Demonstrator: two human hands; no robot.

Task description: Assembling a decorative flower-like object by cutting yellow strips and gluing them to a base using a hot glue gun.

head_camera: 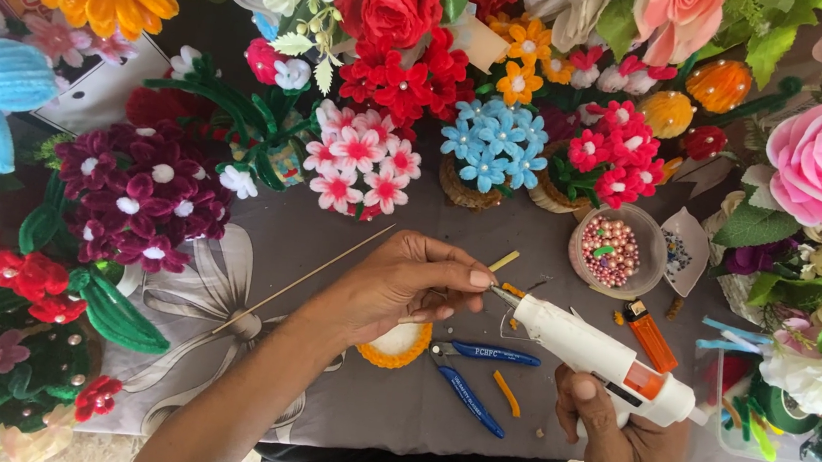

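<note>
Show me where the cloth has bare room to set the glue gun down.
Bare grey cloth lies between the maroon flowers and the left hand, crossed by a thin stick. Crowded around the blue pliers, bead bowl, orange lighter.

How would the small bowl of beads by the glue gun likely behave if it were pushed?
The bowl looks shallow and light, so it would probably slide easily on the grey cloth. Its round pink beads are heaped loose and would likely roll away if it tipped.

The right hand (617,437) grips a white glue gun (600,358), its nozzle meeting the left hand (406,286), which pinches a thin stick (301,279) above blue pliers (469,377) on the grey cloth (384,409)
</note>
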